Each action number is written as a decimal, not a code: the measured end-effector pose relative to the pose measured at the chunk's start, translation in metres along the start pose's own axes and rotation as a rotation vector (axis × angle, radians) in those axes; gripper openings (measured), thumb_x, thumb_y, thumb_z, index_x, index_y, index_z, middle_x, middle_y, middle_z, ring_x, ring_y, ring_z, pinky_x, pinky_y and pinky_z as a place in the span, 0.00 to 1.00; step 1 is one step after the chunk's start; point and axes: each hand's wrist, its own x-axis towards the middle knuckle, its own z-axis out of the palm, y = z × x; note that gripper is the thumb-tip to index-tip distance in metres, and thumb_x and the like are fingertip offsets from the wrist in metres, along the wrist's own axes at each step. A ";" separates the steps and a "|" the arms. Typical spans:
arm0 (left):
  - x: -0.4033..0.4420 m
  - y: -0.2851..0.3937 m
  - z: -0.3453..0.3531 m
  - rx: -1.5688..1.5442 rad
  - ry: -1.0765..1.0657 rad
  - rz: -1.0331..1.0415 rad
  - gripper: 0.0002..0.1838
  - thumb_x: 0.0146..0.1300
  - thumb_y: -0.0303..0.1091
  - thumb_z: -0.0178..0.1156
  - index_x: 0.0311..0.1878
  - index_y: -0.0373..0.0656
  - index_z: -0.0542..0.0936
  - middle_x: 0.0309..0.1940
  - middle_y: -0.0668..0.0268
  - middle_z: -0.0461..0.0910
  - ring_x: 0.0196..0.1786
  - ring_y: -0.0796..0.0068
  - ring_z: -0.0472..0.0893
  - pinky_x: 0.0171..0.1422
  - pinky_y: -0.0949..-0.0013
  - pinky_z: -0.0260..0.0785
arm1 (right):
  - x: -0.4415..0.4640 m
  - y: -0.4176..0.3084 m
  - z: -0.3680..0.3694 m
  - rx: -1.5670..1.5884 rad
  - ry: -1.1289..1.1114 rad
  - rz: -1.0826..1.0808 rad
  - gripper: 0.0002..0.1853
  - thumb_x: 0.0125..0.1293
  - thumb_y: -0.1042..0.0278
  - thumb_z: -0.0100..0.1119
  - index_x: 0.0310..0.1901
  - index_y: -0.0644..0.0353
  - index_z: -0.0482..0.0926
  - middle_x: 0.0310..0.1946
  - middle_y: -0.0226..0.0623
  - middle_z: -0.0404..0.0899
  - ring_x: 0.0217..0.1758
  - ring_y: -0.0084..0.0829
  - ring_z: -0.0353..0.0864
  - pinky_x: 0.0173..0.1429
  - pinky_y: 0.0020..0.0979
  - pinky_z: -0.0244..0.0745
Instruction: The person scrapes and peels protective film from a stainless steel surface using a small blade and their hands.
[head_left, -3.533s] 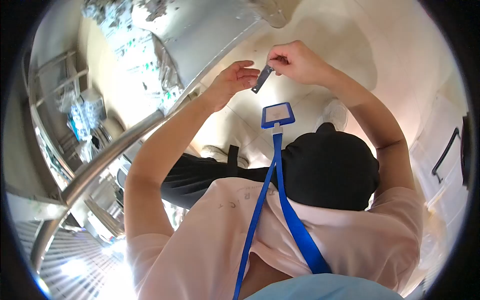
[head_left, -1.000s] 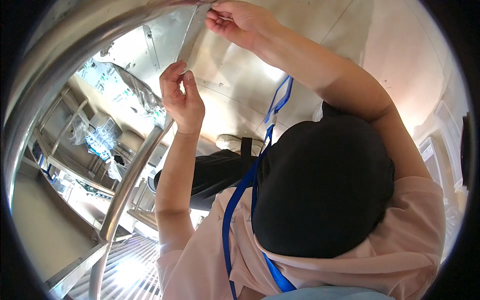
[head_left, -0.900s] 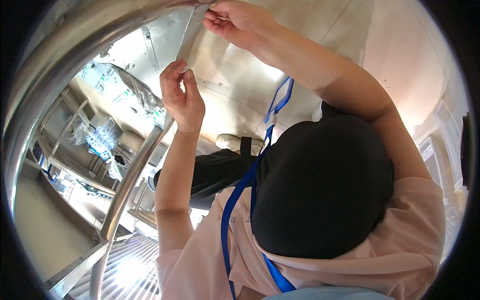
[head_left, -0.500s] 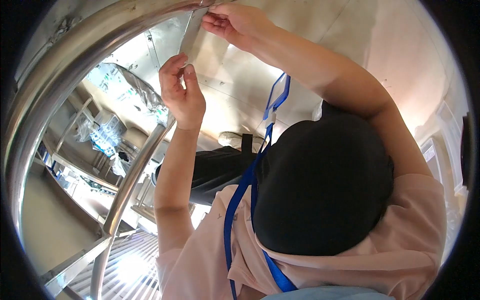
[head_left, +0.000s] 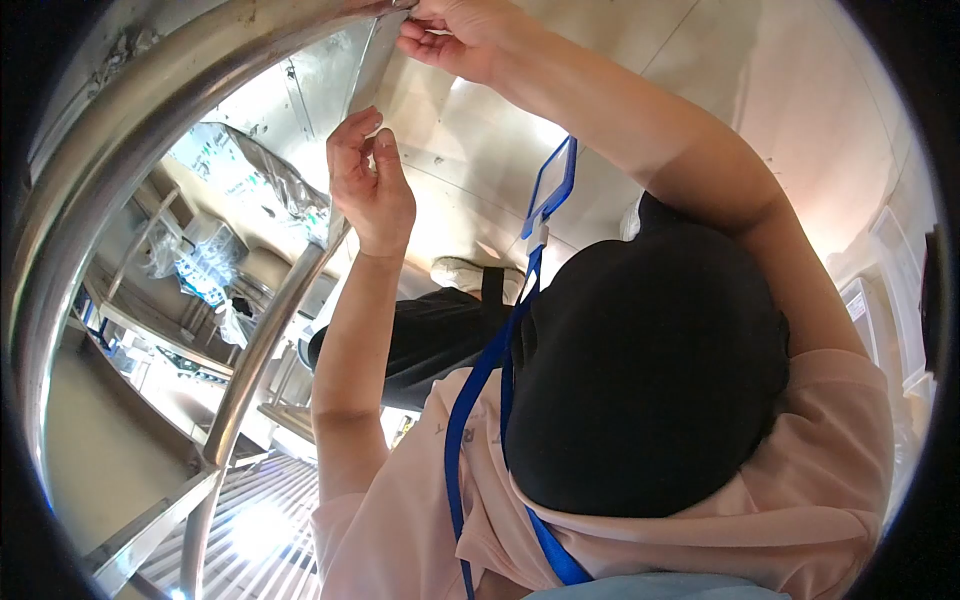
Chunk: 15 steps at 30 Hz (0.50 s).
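My left hand [head_left: 372, 190] is raised beside the metal rail, its fingers curled and the thumb close to the index fingertip. Anything between those tips is too small to make out. At the top edge of the view, my right hand [head_left: 455, 40] has its fingers bent and drawn together near the end of the curved metal rail [head_left: 150, 115]. What its fingertips grip is hidden. A narrow grey strip or panel edge [head_left: 372, 65] runs between the two hands; I cannot tell whether either hand touches it.
A straight metal tube [head_left: 265, 350] slants along the left. Beyond it lie clear plastic bags [head_left: 205, 265]. A badge on a blue lanyard [head_left: 552, 185] hangs before my body. A large black rounded shape [head_left: 645, 375] blocks the centre. Clear plastic bins [head_left: 900, 300] stand at right.
My right hand has shifted slightly left and upward in the view. The left hand has moved slightly to the right, with its fingers still curled.
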 end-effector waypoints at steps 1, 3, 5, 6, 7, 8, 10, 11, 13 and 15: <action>0.002 0.002 0.001 0.005 -0.006 0.010 0.07 0.62 0.23 0.52 0.43 0.37 0.73 0.47 0.60 0.72 0.44 0.74 0.72 0.44 0.75 0.67 | 0.001 -0.001 0.000 -0.003 -0.025 -0.001 0.05 0.57 0.78 0.54 0.26 0.59 0.70 0.25 0.33 0.70 0.26 0.25 0.71 0.36 0.29 0.75; 0.005 0.008 0.001 0.021 -0.014 0.026 0.07 0.62 0.23 0.52 0.43 0.37 0.73 0.47 0.60 0.72 0.44 0.74 0.72 0.43 0.75 0.67 | -0.003 0.000 0.001 -0.009 0.020 -0.014 0.05 0.57 0.78 0.54 0.26 0.58 0.71 0.24 0.32 0.70 0.25 0.24 0.71 0.36 0.29 0.75; 0.009 0.007 -0.002 0.033 -0.004 0.046 0.07 0.62 0.23 0.52 0.43 0.37 0.73 0.47 0.60 0.72 0.44 0.75 0.73 0.43 0.75 0.67 | -0.007 0.000 0.005 -0.012 0.050 -0.022 0.05 0.57 0.78 0.54 0.25 0.57 0.71 0.23 0.31 0.70 0.25 0.24 0.71 0.36 0.29 0.75; 0.010 0.006 -0.003 0.039 0.001 0.055 0.07 0.62 0.23 0.52 0.43 0.37 0.73 0.47 0.60 0.72 0.43 0.75 0.73 0.42 0.75 0.67 | -0.008 0.001 0.005 -0.010 0.060 -0.023 0.05 0.57 0.78 0.54 0.26 0.57 0.71 0.23 0.31 0.70 0.25 0.24 0.71 0.36 0.29 0.75; 0.010 0.006 -0.005 0.038 0.003 0.049 0.07 0.62 0.23 0.52 0.44 0.37 0.73 0.47 0.60 0.72 0.43 0.75 0.73 0.42 0.75 0.67 | -0.009 0.001 0.005 -0.008 0.072 -0.023 0.05 0.57 0.77 0.54 0.26 0.57 0.72 0.23 0.30 0.70 0.25 0.23 0.71 0.36 0.30 0.75; 0.011 0.006 -0.006 0.036 0.005 0.045 0.07 0.62 0.23 0.52 0.44 0.37 0.73 0.47 0.60 0.72 0.43 0.75 0.73 0.42 0.75 0.68 | -0.009 0.001 0.005 -0.017 0.071 -0.022 0.04 0.57 0.77 0.54 0.26 0.58 0.72 0.23 0.31 0.70 0.25 0.23 0.71 0.36 0.30 0.75; 0.011 0.007 -0.006 0.027 0.010 0.030 0.07 0.62 0.23 0.52 0.44 0.37 0.73 0.47 0.60 0.72 0.44 0.75 0.73 0.42 0.75 0.68 | -0.009 0.001 0.006 -0.037 0.067 -0.025 0.03 0.57 0.77 0.54 0.27 0.58 0.73 0.25 0.31 0.71 0.25 0.24 0.71 0.36 0.30 0.75; 0.011 0.007 -0.005 0.019 0.013 0.018 0.07 0.62 0.23 0.52 0.44 0.37 0.73 0.47 0.60 0.72 0.44 0.75 0.73 0.43 0.75 0.68 | -0.010 0.000 0.005 -0.041 0.058 -0.027 0.03 0.57 0.77 0.53 0.28 0.58 0.73 0.25 0.32 0.71 0.26 0.24 0.71 0.36 0.30 0.75; 0.010 0.008 -0.004 0.006 0.013 0.001 0.07 0.62 0.23 0.52 0.44 0.37 0.73 0.47 0.60 0.72 0.44 0.75 0.73 0.43 0.75 0.68 | -0.010 0.000 0.004 -0.049 0.039 -0.033 0.02 0.58 0.77 0.52 0.29 0.60 0.73 0.26 0.32 0.71 0.26 0.24 0.72 0.37 0.30 0.75; 0.009 0.008 -0.004 -0.006 0.008 -0.008 0.07 0.62 0.23 0.52 0.44 0.37 0.73 0.47 0.61 0.72 0.45 0.75 0.73 0.44 0.75 0.68 | -0.010 0.000 0.001 -0.050 -0.013 -0.033 0.01 0.59 0.77 0.52 0.31 0.61 0.73 0.28 0.33 0.72 0.29 0.25 0.72 0.40 0.29 0.75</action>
